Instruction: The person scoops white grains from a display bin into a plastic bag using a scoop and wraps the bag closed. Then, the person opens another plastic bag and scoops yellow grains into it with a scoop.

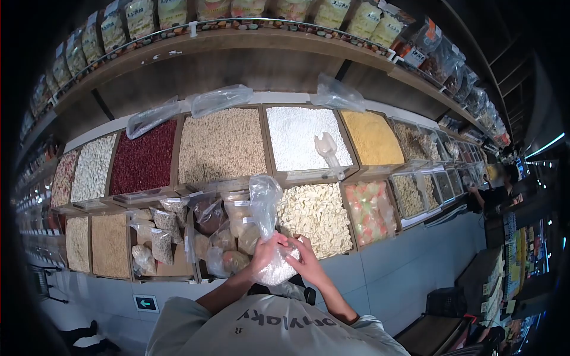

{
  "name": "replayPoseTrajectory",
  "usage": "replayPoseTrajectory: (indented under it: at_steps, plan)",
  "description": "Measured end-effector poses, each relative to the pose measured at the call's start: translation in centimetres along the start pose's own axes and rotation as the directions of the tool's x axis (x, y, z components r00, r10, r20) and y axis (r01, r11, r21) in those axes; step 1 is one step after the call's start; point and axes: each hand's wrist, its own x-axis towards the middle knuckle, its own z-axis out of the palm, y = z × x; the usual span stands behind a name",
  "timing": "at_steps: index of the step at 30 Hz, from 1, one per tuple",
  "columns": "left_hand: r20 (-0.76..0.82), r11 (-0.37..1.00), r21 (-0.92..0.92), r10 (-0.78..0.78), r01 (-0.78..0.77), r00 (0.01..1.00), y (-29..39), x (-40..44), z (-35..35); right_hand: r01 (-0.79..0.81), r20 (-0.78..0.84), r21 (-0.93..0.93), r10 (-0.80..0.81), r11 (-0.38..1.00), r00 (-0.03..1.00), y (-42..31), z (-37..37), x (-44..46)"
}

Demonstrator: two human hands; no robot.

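A clear plastic bag [276, 271] holding small white grains hangs in front of my chest. My left hand [266, 251] is closed around the gathered neck of the bag, and its loose top stands up above the fist. Curled fingers of my right hand [306, 261] grip the bag on its right side, close to the neck. Just beyond the hands lie a bin of pale, flat dried pieces [314, 216] and a bin of filled bags [228, 240]. Further back, a clear scoop [327, 148] rests on a bin of white grains [297, 127].
Bins of dark red beans [142, 157], tan grains [221, 145] and yellow grain [373, 137] line the upper row. Loose plastic bags [221, 100] lie along the back edge. Packaged goods [140, 16] fill the shelf above. Another person [499, 190] is at the far right.
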Motion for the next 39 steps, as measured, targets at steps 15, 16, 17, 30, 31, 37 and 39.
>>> replayPoseTrajectory:
  at_steps: [15,16,17,30,31,37,39]
  plan:
    - [-0.054,0.946,-0.171,-0.287,0.274,0.956,4.0,-2.2,3.2,0.230,-0.258,-0.578,-0.443,0.783,0.858,-2.3,4.2,-0.1]
    - [-0.051,0.948,-0.169,-0.283,0.271,0.958,4.0,-2.3,3.3,0.233,-0.259,-0.580,-0.448,0.781,0.856,-2.1,4.1,0.0]
    - [-0.046,0.951,-0.175,-0.265,0.254,0.963,3.8,-2.5,3.4,0.225,-0.260,-0.579,-0.440,0.784,0.859,-1.7,4.1,0.0]
    - [-0.176,0.983,-0.008,-0.184,0.185,0.967,1.4,-2.4,2.9,0.162,-0.246,-0.435,-0.290,0.886,0.925,-0.8,2.8,-0.5]
    - [-0.190,0.987,-0.039,-0.160,0.155,0.969,1.6,-2.3,2.7,0.215,-0.243,-0.304,-0.294,0.928,0.924,-1.1,2.3,-0.9]
    - [-0.223,0.990,-0.111,-0.114,0.091,0.968,3.2,-0.7,1.3,0.096,-0.374,-0.530,-0.334,0.842,0.865,1.9,0.4,-1.8]
    - [-0.277,0.986,-0.135,-0.129,0.095,0.952,3.5,-0.5,1.1,0.128,-0.306,-0.603,-0.376,0.788,0.875,1.7,0.8,-2.2]
